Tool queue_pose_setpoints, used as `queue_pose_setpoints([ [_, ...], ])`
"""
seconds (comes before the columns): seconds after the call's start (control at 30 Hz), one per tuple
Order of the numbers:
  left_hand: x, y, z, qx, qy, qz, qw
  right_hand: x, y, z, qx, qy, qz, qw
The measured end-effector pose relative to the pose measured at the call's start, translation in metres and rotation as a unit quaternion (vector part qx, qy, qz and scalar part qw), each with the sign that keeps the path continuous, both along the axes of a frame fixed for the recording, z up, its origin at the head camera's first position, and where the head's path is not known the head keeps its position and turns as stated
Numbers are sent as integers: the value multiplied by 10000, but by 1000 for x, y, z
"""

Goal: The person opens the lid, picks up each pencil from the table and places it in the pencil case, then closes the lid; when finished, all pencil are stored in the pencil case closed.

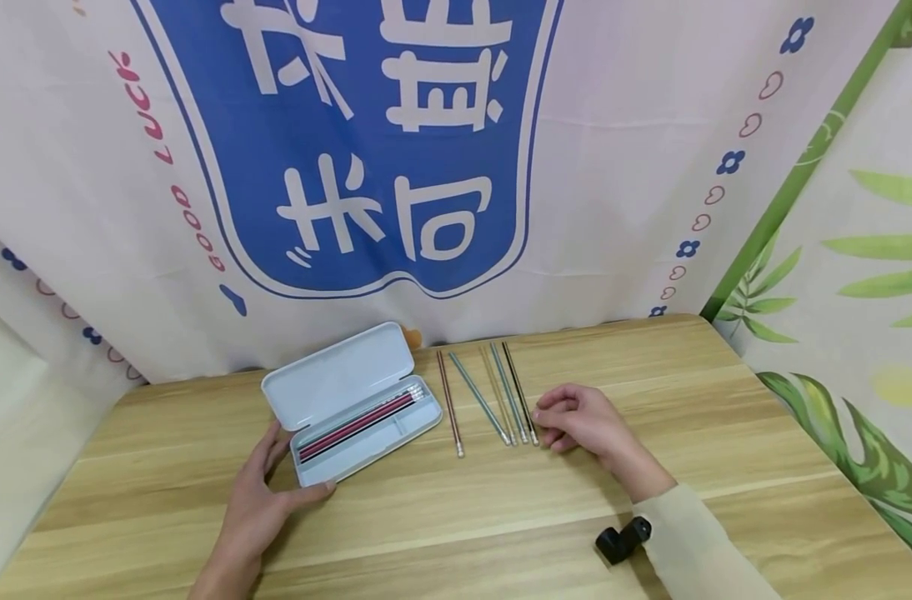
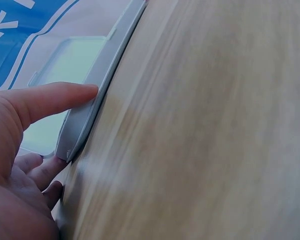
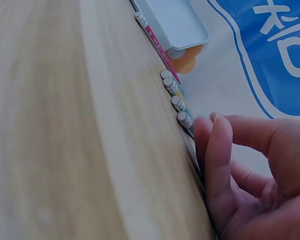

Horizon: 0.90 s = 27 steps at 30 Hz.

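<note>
Black pencil [image 1: 519, 391], head view: just beside the curled fingertips of the right hand [image 1: 582, 421]; whether they pinch it, I cannot tell. Four more pencils [image 1: 450, 404] lie farther left, toward the pencil case [image 1: 339, 375] the left hand [image 1: 255, 500] grips. Left wrist: thumb [image 2: 64, 99] against the case's wall. Right wrist: eraser ends [image 3: 184, 119] near the fingertips.

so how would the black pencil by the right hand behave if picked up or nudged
The black pencil is probably stiff, since it lies straight along its whole length. Being so slim, it likely feels light. Nudged sideways, its narrow shaft may roll on the flat table, perhaps into the neighbouring blue pencil.
</note>
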<state>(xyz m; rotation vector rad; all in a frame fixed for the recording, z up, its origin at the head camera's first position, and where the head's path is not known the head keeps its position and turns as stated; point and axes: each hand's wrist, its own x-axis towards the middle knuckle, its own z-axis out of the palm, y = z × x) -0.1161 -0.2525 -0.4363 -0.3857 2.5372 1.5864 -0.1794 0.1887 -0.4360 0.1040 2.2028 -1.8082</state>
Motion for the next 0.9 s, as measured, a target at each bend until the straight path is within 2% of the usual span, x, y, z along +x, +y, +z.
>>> queue_pose_setpoints([
  [0.33,-1,1,0,-37,101,-25,9999,5,-6,6,572,207,77,9981],
  [0.57,-1,1,-1,-31,107,0,9999,6,-4,8,1150,281,-8,9930],
  [0.9,-1,0,-2,-36,79,19,10000,10,5,10,1419,262,63,9895],
])
